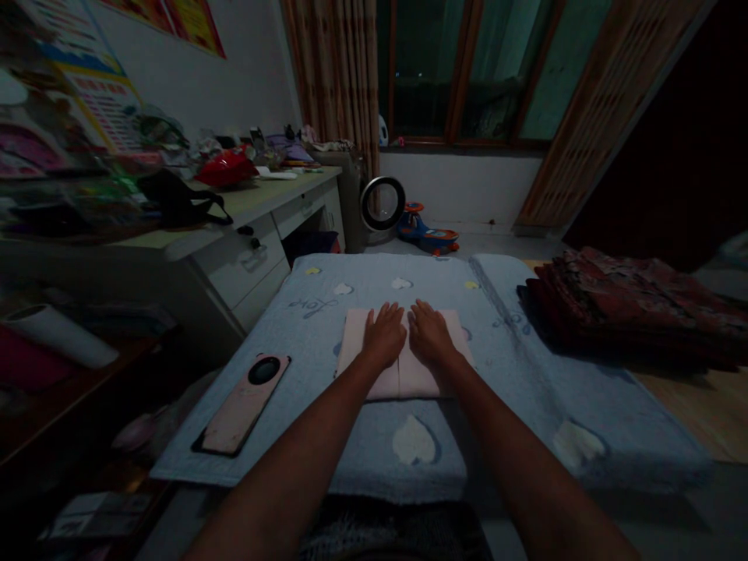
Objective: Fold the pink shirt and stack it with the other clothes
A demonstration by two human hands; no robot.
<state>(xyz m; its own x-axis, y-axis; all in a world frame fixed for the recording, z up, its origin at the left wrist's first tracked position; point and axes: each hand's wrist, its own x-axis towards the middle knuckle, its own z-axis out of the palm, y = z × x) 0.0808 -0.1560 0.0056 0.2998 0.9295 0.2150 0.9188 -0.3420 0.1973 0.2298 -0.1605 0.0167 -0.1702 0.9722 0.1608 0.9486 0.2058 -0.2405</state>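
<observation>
A pale pink, flat rectangular piece [382,387] lies on a light blue cloth [374,273] with heart patterns. A line runs down its middle, as where two panels meet; I cannot tell whether it is paper or fabric. My left hand [386,333] rests on the left panel with its fingers stretched forward. On the right panel lies my right hand [429,331], fingers extended too. The two hands are side by side, a small gap between them at the middle line. To the left, a phone in a pinkish case [242,409] lies with its round camera up.
Dark red folded cloths [636,304] are stacked at the right. A desk [257,206] with a red bag [227,167] and clutter stands on the left. Beyond the bed-like surface are a round-doored machine [363,206] and a blue-orange ride-on toy [426,231] below the window.
</observation>
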